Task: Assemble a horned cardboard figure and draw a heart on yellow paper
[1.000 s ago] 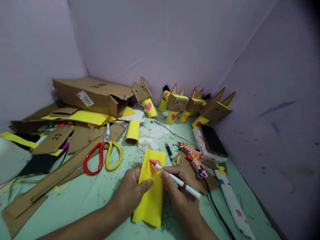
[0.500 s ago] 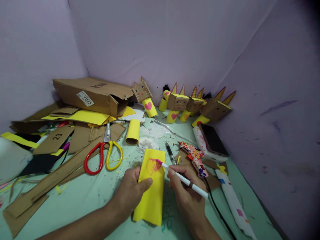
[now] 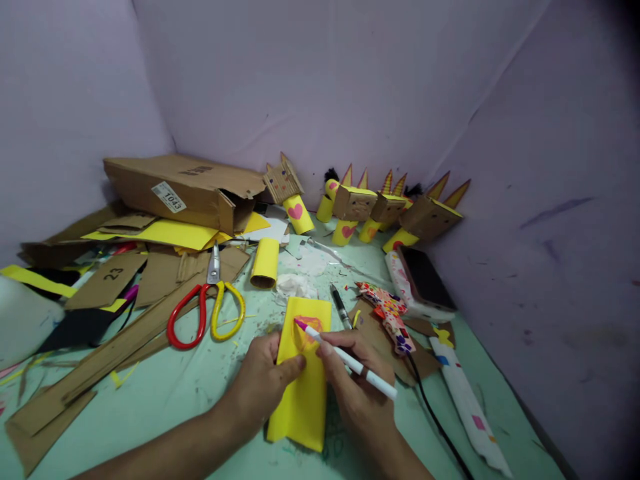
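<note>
The right hand (image 3: 357, 393) holds a white marker (image 3: 345, 358) in a writing grip, thumb and forefinger closed on the barrel, with its pink tip resting on the upper part of the yellow paper (image 3: 304, 373) at lower centre of the frame. The left hand (image 3: 263, 383) lies on the left edge of the sheet, its thumb pressed flat on the paper; it grips nothing but pins the sheet to the green table (image 3: 165, 400).

Procedure for the colouring stroke, as a judgement:
- The person should keep the thumb pressure close to the pink heart shape (image 3: 306, 331) so the sheet does not creep under the tip.
- Strokes should be short and stay inside the outline; the marker is best held at a low angle, as shown.
- The heel of the right hand should stay off the wet ink.

Nearby, above the sheet: a black pen (image 3: 341, 307) just to the right, a yellow tube (image 3: 265, 263), and red-and-yellow scissors (image 3: 207, 310) at centre left.

Limits of view:
- The marker tip covers part of the heart, so how much is filled in cannot be told.
- The right palm hides the sheet's right edge.
- The lower edge of the frame cuts off both forearms.
- Faint green marks on the table below the sheet are unreadable.
</note>
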A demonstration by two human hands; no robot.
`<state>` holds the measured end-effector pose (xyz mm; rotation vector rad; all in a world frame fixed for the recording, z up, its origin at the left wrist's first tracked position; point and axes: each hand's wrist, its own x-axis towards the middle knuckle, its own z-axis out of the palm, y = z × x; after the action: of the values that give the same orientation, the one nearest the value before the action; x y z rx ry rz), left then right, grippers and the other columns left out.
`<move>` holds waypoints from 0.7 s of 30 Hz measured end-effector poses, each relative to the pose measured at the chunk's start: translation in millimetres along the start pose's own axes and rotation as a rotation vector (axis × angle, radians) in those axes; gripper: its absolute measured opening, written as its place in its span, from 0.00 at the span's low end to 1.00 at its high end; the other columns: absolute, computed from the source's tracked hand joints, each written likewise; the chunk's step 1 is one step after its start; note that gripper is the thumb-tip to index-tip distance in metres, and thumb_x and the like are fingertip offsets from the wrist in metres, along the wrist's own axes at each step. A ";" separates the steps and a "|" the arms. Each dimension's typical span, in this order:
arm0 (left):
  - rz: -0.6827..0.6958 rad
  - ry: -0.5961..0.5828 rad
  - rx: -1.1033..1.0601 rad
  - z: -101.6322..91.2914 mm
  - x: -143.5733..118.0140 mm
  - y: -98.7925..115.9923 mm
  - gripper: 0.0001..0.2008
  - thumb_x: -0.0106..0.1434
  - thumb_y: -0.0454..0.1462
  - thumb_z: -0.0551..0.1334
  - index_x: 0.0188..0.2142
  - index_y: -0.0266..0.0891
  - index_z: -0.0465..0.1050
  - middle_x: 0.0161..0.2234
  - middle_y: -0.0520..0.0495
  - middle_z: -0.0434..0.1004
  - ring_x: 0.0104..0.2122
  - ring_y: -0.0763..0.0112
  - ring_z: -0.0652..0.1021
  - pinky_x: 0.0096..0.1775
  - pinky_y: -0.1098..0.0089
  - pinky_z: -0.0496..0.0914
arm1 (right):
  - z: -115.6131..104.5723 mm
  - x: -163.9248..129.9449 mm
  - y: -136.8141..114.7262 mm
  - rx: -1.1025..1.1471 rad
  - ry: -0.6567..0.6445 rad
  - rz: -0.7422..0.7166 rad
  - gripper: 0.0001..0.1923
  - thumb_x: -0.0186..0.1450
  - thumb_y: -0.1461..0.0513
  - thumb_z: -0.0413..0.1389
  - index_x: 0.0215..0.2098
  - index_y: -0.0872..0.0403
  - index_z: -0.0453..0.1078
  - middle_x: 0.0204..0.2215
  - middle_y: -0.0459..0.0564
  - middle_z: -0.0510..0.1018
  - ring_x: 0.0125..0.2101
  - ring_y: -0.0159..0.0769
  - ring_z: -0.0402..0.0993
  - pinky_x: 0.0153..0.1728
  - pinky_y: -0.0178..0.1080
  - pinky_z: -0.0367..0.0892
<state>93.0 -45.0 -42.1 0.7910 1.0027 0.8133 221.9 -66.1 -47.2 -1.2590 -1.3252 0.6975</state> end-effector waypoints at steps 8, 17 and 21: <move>0.004 -0.023 -0.042 -1.6 0.5 -3.5 0.13 0.46 0.39 0.66 0.31 0.34 0.71 0.23 0.47 0.78 0.24 0.64 0.77 0.28 0.68 0.69 | -4.0 -0.6 -2.6 0.004 -0.042 0.066 0.07 0.56 0.60 0.56 0.24 0.55 0.71 0.16 0.44 0.72 0.17 0.30 0.66 0.17 0.31 0.60; 0.003 -0.032 -0.045 0.5 -0.7 0.4 0.13 0.46 0.38 0.66 0.32 0.33 0.72 0.24 0.46 0.79 0.23 0.65 0.77 0.27 0.69 0.68 | -6.1 4.8 -2.9 -0.014 -0.014 0.009 0.06 0.56 0.60 0.56 0.27 0.55 0.73 0.20 0.46 0.76 0.19 0.31 0.68 0.19 0.31 0.61; -0.004 -0.043 -0.062 -1.7 -0.6 -2.5 0.13 0.47 0.37 0.66 0.32 0.33 0.72 0.24 0.46 0.79 0.24 0.65 0.77 0.28 0.68 0.69 | -8.6 4.6 -0.8 0.000 -0.034 0.018 0.07 0.55 0.60 0.57 0.26 0.55 0.73 0.17 0.45 0.74 0.18 0.31 0.67 0.18 0.31 0.60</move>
<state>91.8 -46.4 -44.5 0.7504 0.9367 0.8167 230.7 -64.3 -43.3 -1.2654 -1.3430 0.7340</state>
